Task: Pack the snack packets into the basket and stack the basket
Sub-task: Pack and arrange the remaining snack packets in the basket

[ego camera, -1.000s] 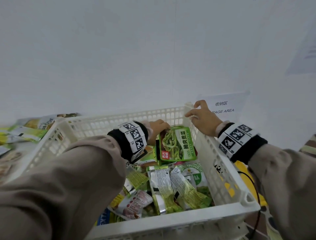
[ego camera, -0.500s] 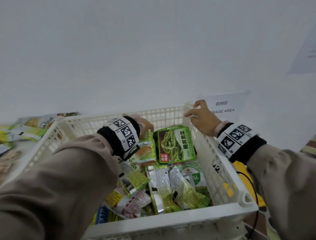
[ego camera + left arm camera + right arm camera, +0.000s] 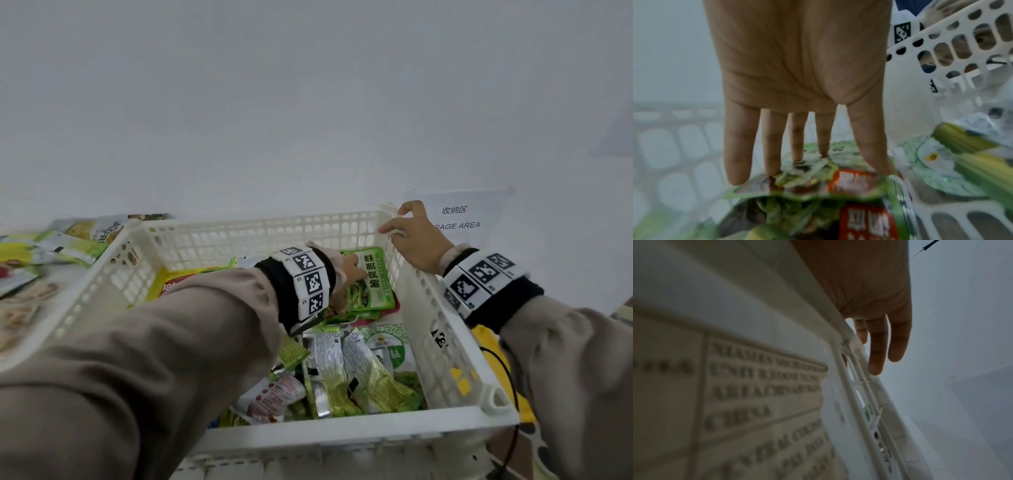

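A white slotted basket (image 3: 342,432) holds several snack packets, mostly green and silver. My left hand (image 3: 349,274) reaches into its far right part. The left wrist view shows that hand (image 3: 795,155) with straight fingers, their tips resting on top of a green vegetable packet (image 3: 807,183). This green packet (image 3: 376,277) lies on other packets by the right wall. My right hand (image 3: 414,240) holds the basket's far right corner, thumb on the rim and fingers over the outside. In the right wrist view the right hand (image 3: 879,345) lies along the basket (image 3: 756,305).
Several loose packets (image 3: 68,240) lie on the table left of the basket. A paper sign (image 3: 459,219) reading "STORAGE AREA" is on the white wall behind the right corner. A black cable (image 3: 510,377) and something yellow (image 3: 486,339) sit to the basket's right.
One second ago my left hand was at the green packet; it drew back to the left, then returned and now touches it from above. The right hand stayed on the corner.
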{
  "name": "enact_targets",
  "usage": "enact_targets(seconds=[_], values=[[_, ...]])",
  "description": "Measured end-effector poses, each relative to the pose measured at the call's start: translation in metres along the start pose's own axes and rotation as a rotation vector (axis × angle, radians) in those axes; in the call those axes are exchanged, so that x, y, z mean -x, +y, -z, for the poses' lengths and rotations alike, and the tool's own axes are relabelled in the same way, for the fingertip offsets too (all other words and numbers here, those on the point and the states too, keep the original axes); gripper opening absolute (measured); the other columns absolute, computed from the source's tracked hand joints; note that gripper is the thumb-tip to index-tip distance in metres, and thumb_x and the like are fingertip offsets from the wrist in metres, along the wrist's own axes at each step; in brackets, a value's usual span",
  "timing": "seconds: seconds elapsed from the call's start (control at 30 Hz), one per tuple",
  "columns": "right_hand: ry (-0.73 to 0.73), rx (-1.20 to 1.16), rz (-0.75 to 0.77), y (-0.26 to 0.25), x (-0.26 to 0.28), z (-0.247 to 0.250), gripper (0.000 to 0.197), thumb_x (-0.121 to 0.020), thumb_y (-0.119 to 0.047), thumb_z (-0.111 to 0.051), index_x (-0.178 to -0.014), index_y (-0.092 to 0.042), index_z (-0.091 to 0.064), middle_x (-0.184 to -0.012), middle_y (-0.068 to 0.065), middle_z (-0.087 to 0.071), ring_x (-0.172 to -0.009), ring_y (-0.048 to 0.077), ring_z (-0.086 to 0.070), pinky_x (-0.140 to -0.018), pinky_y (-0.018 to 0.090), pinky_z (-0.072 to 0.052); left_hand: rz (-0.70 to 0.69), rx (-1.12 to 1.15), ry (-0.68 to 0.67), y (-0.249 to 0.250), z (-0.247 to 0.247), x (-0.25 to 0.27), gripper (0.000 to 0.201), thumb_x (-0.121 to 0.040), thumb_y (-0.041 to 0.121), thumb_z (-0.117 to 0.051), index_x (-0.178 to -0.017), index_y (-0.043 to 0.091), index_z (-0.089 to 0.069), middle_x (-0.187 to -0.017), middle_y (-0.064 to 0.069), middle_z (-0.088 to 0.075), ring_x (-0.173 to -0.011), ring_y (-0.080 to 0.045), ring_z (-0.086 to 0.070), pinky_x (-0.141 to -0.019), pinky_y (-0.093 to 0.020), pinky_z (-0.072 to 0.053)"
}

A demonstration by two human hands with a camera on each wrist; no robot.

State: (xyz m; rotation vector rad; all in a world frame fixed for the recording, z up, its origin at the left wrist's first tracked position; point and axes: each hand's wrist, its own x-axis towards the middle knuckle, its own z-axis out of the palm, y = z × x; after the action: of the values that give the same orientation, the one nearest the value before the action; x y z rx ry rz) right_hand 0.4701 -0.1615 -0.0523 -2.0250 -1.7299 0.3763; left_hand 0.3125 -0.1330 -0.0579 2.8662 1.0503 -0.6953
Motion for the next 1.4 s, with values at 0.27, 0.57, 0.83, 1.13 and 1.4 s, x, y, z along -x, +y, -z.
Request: enact_targets(seconds=[0.27, 0.57, 0.83, 1.13, 1.4], values=[[0.005, -0.017, -0.004, -0.001, 0.001, 0.0, 0.031, -0.096, -0.01, -0.037, -0.116, -0.013, -0.061, -0.138, 0.004, -0.022, -0.076, 0.02, -0.051, -0.079, 0.031, -0.043, 0.016, 0.326, 0.189, -0.04, 0.051, 0.048, 0.057, -0.088, 0.041, -0.055, -0.138, 0.022, -0.037, -0.139, -0.001, -0.043, -0.123, -0.019, -0.044, -0.094, -0.025, -0.032], [0.008, -0.033, -0.017, 0.001, -0.002, -0.001, 0.03, -0.096, -0.01, -0.038, -0.115, -0.012, -0.061, -0.138, 0.004, -0.022, -0.079, 0.027, -0.053, -0.079, 0.032, -0.044, 0.26, 0.274, -0.003, -0.109, 0.008, 0.091, 0.032, -0.081, 0.018, -0.068, -0.111, 0.021, -0.059, -0.106, 0.001, -0.059, -0.083, -0.011, -0.052, -0.074, -0.023, -0.038], [0.022, -0.045, -0.016, 0.001, 0.0, -0.002, 0.029, -0.096, -0.01, -0.038, -0.113, -0.013, -0.062, -0.137, 0.004, -0.023, -0.059, 0.017, -0.047, -0.073, 0.032, -0.043, 0.339, 0.287, -0.213, -0.1, -0.037, 0.085, 0.07, -0.07, 0.038, -0.076, -0.126, 0.018, -0.039, -0.123, -0.007, -0.05, -0.103, -0.022, -0.05, -0.079, -0.03, -0.04], [0.022, -0.067, -0.019, 0.002, 0.0, -0.002, 0.03, -0.095, -0.009, -0.037, -0.111, -0.014, -0.062, -0.136, 0.003, -0.023, -0.062, 0.017, -0.048, -0.076, 0.034, -0.045, 0.316, 0.253, -0.089, -0.096, -0.039, 0.088, 0.066, -0.075, 0.022, -0.074, -0.132, 0.015, -0.04, -0.119, -0.006, -0.05, -0.09, -0.015, -0.045, -0.046, -0.009, -0.033], [0.018, -0.059, -0.018, 0.002, 0.0, -0.001, 0.03, -0.096, -0.009, -0.037, -0.112, -0.014, -0.062, -0.137, 0.003, -0.022, -0.063, 0.018, -0.049, -0.073, 0.032, -0.043, 0.352, 0.243, 0.255, -0.118, -0.018, 0.113, 0.037, -0.084, 0.006, -0.052, -0.12, 0.013, -0.056, -0.113, -0.006, -0.06, -0.086, -0.011, -0.047, -0.07, -0.021, -0.04]])
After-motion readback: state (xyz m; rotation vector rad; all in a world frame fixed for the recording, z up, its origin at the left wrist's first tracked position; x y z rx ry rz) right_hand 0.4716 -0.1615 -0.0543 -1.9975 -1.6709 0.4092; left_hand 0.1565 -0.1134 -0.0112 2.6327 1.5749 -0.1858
